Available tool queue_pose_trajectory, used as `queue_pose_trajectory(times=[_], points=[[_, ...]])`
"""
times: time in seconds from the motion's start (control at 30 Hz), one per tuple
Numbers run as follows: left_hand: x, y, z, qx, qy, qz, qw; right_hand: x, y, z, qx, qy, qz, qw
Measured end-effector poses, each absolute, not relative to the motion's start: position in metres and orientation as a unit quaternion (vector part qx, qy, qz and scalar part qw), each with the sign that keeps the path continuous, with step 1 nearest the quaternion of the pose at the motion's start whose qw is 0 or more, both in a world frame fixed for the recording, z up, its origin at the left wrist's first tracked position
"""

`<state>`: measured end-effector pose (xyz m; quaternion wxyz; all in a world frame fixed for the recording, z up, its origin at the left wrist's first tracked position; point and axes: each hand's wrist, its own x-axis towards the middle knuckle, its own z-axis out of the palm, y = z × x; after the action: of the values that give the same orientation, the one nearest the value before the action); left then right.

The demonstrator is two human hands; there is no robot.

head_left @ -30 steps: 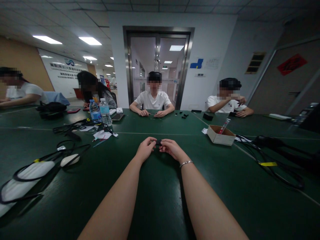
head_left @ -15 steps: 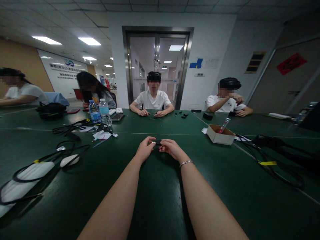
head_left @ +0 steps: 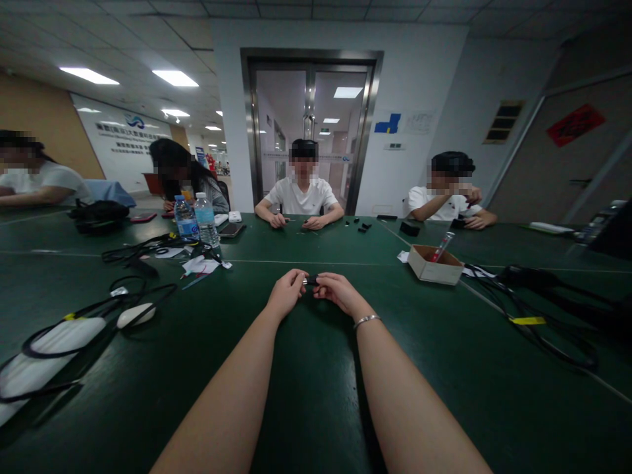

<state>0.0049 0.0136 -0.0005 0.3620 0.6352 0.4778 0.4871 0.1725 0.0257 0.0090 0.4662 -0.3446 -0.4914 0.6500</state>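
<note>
Off to my left lie black cables (head_left: 99, 309) and two water bottles (head_left: 196, 220) on the green table (head_left: 316, 395). My left hand (head_left: 285, 293) pinches one end of a small black part (head_left: 311, 280) (too small to identify), held just above the table; my right hand (head_left: 338, 293) pinches the other end. Further right sits a cardboard box (head_left: 434, 265).
</note>
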Motion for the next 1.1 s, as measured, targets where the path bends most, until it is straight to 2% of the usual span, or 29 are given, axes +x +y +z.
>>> queue_pose_trajectory(times=[0.67,0.9,1.1], points=[[0.0044,0.0117,0.0005,0.639,0.492,0.472,0.355,0.1727,0.0244,0.0102,-0.341,-0.495,0.651,0.463],[0.0038,0.0124,-0.002,0.669,0.486,0.471,0.308,0.172,0.0248,0.0096,-0.349,-0.496,0.645,0.465],[0.0049,0.0106,-0.0005,0.671,0.5,0.448,0.315,0.1721,0.0253,0.0092,-0.348,-0.487,0.649,0.47]])
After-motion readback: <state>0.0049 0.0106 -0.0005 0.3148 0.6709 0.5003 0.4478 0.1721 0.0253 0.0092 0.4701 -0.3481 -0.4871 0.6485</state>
